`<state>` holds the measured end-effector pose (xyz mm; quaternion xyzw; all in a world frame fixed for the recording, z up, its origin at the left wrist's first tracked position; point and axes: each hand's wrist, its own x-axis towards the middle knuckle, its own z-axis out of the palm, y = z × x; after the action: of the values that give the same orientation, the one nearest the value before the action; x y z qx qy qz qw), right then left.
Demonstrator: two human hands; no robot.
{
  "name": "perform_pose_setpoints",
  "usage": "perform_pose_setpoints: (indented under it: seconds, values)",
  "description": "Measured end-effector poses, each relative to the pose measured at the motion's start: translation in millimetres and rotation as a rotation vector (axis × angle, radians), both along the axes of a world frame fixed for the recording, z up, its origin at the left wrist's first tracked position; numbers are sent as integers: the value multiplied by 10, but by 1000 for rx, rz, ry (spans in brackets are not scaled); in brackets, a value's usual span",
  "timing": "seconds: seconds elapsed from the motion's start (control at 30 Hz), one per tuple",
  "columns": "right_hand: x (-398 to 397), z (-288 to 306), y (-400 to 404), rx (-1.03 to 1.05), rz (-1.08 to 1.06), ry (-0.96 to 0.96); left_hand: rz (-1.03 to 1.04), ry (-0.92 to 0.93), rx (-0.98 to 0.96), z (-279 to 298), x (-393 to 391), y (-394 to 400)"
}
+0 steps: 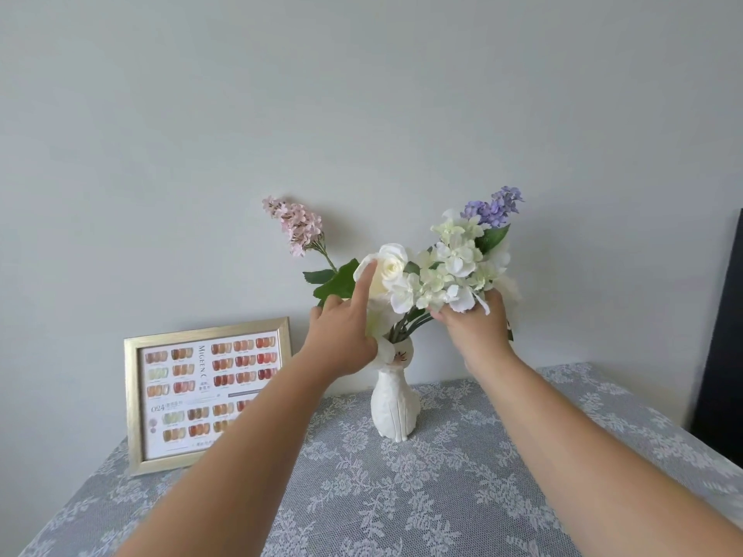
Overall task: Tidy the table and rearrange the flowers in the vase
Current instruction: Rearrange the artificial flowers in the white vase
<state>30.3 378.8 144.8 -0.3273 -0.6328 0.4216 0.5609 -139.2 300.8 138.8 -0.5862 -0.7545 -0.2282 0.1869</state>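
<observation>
A white ribbed vase (394,408) stands upright on the lace-covered table (422,496), near the wall. It holds a white rose (388,271), a white hydrangea cluster (450,271), a pink sprig (291,225) leaning left and a purple sprig (496,207) at the upper right. My left hand (341,335) is beside the vase's neck, its index finger raised and touching the rose's left petals. My right hand (478,331) is under the hydrangea, fingers closed among its lower blooms.
A gold-framed nail colour chart (209,391) leans against the wall at the left, partly behind my left forearm. A dark object (723,335) stands at the right edge beside the table. The grey wall rises right behind the vase.
</observation>
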Motion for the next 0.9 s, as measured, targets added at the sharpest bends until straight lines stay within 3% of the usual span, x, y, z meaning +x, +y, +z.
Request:
perform_pose_setpoints:
  seconds: [0.03, 0.17, 0.33, 0.43, 0.57, 0.67, 0.77, 0.9]
  values:
    - [3, -13, -7, -43, 9, 16, -8, -8, -13, 7, -4, 9]
    - [7, 28, -34, 137, -33, -21, 24, 39, 40, 22, 37, 52]
    - [-15, 19, -48, 101, -16, -3, 169, 181, 145, 4, 132, 146]
    - [-17, 17, -46, 112, -29, -14, 234, 176, 133, 44, 144, 176]
    - [32, -7, -37, 21, -38, 20, 244, 20, 114, 108, 83, 121]
    - [48, -19, 8, 90, -33, 2, 201, -162, 153, 97, 15, 37]
    - [57, -37, -2, -48, 1, 103, 156, -287, 186, 79, -33, -20]
    - [16, 12, -14, 106, -9, 19, 42, -335, 168, 110, -85, -75]
